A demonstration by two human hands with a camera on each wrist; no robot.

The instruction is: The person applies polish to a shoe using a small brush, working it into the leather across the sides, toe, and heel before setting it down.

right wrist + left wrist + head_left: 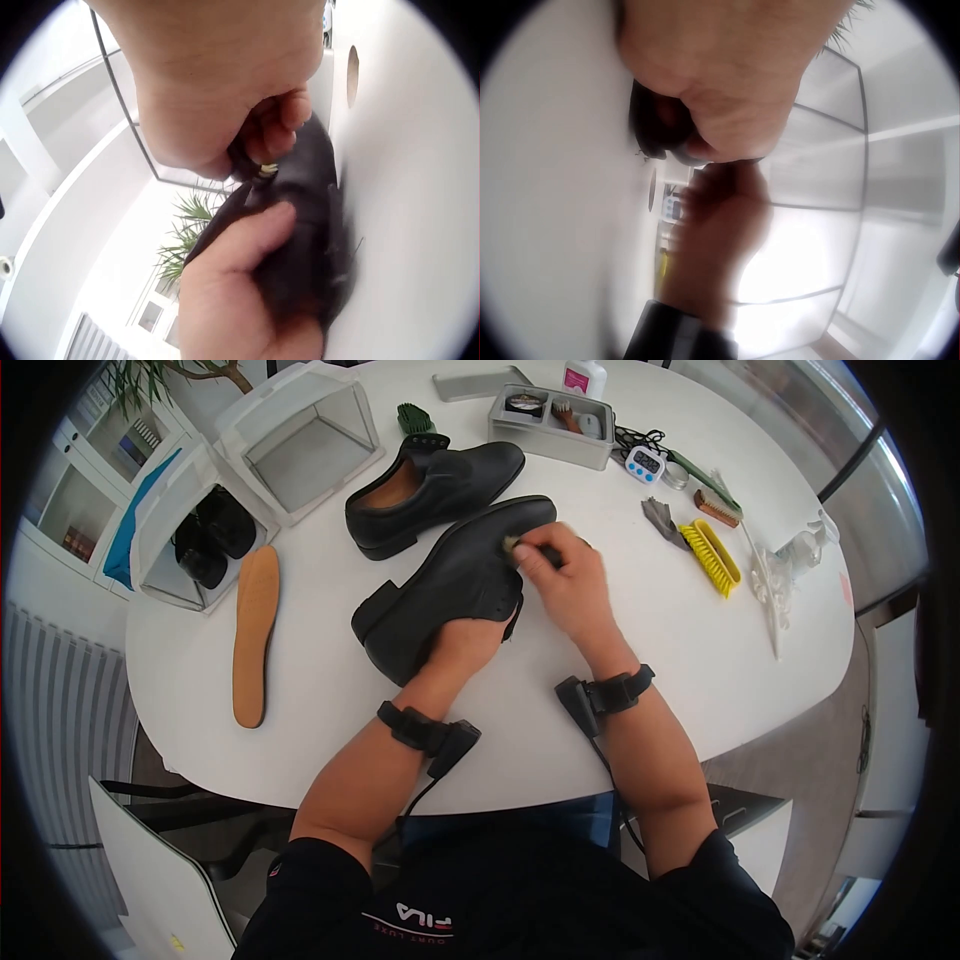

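My left hand (470,648) reaches into the opening of a black leather dress shoe (455,575) and grips it. In the right wrist view the left thumb (259,232) lies along the shoe's outside, while the other fingers are partly hidden. The shoe is tilted on its side, sole turned to the far left. My right hand (572,582) pinches a small brush (266,172) with pale yellowish bristles, mostly covered by the fingers. Its tip is right at the shoe's upper, near the toe. Behind lies the second black shoe (430,495), upright.
A tan insole (256,635) lies left, near a box with black shoes (213,535). Behind stand a green brush (414,420) and a grey tin (552,435) of supplies. To the right are a timer (645,464), a yellow brush (712,557) and a wooden brush (718,508).
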